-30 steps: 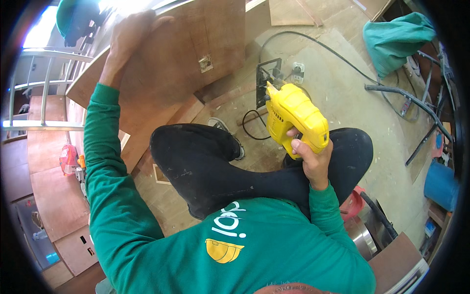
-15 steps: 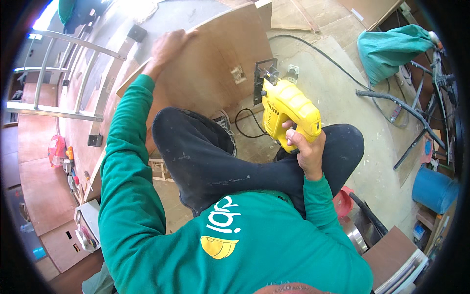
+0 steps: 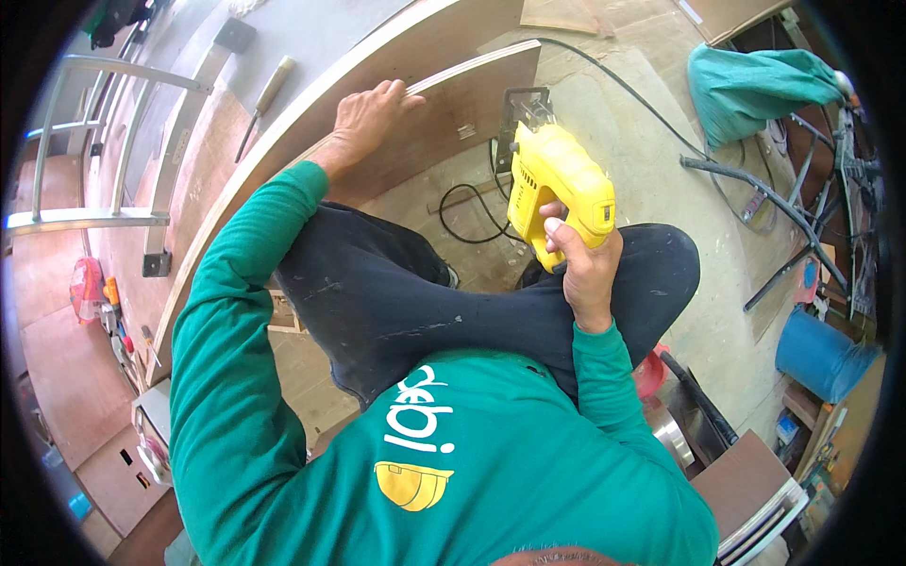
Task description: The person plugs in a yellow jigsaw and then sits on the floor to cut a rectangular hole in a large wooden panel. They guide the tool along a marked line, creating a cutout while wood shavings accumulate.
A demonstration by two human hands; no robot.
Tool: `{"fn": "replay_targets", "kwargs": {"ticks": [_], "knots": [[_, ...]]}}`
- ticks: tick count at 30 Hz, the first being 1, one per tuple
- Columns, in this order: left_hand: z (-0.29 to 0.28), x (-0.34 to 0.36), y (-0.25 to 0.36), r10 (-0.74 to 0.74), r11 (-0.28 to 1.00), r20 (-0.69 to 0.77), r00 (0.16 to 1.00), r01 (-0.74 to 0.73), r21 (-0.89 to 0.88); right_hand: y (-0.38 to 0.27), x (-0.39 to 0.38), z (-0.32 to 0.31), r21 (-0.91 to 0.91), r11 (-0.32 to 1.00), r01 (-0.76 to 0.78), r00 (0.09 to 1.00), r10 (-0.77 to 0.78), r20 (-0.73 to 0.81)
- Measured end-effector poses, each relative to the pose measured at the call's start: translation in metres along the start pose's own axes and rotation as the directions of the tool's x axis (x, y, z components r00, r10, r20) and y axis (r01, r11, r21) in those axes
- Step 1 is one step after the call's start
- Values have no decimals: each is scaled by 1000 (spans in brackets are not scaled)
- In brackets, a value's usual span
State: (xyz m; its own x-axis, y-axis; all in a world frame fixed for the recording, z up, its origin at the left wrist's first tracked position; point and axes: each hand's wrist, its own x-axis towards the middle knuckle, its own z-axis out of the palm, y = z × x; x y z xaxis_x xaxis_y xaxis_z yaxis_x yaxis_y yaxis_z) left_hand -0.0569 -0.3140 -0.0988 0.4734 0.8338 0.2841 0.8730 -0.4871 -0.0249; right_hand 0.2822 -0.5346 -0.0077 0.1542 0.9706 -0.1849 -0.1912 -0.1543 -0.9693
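My left hand (image 3: 370,117) is closed over the top edge of a plywood panel (image 3: 448,118), which stands on edge beyond my knees. A small square cut-out or pale patch shows near the panel's right end. In my right hand (image 3: 587,269) is a yellow jigsaw (image 3: 563,179), gripped by its handle above my right thigh. The jigsaw's dark metal base plate (image 3: 512,118) faces the panel's right end. I cannot tell whether its blade touches the wood. A black cord (image 3: 444,212) loops on the floor below the tool.
Behind the panel runs a long wooden board edge (image 3: 283,141), with a wooden-handled tool (image 3: 269,94) lying beyond it. An aluminium ladder (image 3: 175,170) is at left. On the right are a green cloth bag (image 3: 746,90), black metal bars (image 3: 783,203) and a blue bucket (image 3: 821,357).
The panel has tilted and come away from the board behind it. My left hand has moved right along with it. The jigsaw has shifted only slightly. The wooden-handled tool has come into sight.
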Motion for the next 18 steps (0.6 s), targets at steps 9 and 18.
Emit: {"fn": "replay_targets", "kwargs": {"ticks": [9,18], "knots": [[-30,10,23,102,960,-12,995,-95,263,4,-1,-8,-135,991,2,998,6,64],[-5,22,-13,-86,982,238,968,41,186,8,-6,-38,-124,992,24,1000,-26,-14]]}}
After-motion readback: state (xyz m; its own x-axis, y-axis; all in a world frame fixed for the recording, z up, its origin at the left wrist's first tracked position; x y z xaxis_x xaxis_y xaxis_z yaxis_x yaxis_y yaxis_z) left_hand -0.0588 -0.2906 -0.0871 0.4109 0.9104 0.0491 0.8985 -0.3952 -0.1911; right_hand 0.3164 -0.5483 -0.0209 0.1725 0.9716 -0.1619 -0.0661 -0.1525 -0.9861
